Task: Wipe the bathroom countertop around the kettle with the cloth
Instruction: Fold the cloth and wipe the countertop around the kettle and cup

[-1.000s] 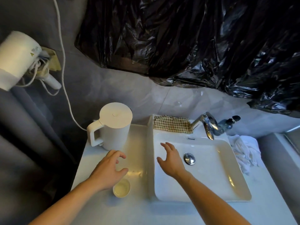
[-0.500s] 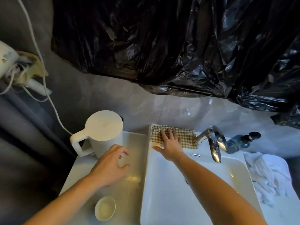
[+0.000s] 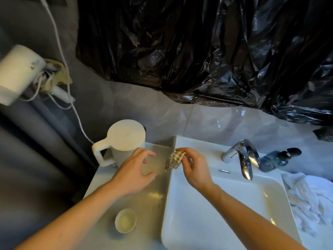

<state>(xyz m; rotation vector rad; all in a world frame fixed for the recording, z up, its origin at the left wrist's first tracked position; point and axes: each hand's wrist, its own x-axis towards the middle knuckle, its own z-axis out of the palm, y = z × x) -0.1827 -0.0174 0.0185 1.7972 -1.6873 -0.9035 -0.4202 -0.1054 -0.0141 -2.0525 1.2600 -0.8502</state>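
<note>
A white kettle (image 3: pixel 124 141) with a flat lid stands at the back left of the pale countertop (image 3: pixel 153 193). My right hand (image 3: pixel 194 166) pinches a checked brown-and-cream cloth (image 3: pixel 174 160), bunched and lifted over the sink's left rim, just right of the kettle. My left hand (image 3: pixel 134 171) hovers over the countertop in front of the kettle, fingers curled and apart, holding nothing. The two hands are a short gap apart.
A white square sink (image 3: pixel 225 210) fills the right side, with a chrome tap (image 3: pixel 245 157) and a dark soap bottle (image 3: pixel 277 158) behind it. A small cream bowl (image 3: pixel 125 220) sits near the counter's front. White towels (image 3: pixel 310 201) lie at far right. A wall dryer (image 3: pixel 18 73) hangs left.
My right hand has picked the cloth up from the sink's back ledge, where it lay flat, and carried it left towards the kettle. My left hand stayed near the kettle.
</note>
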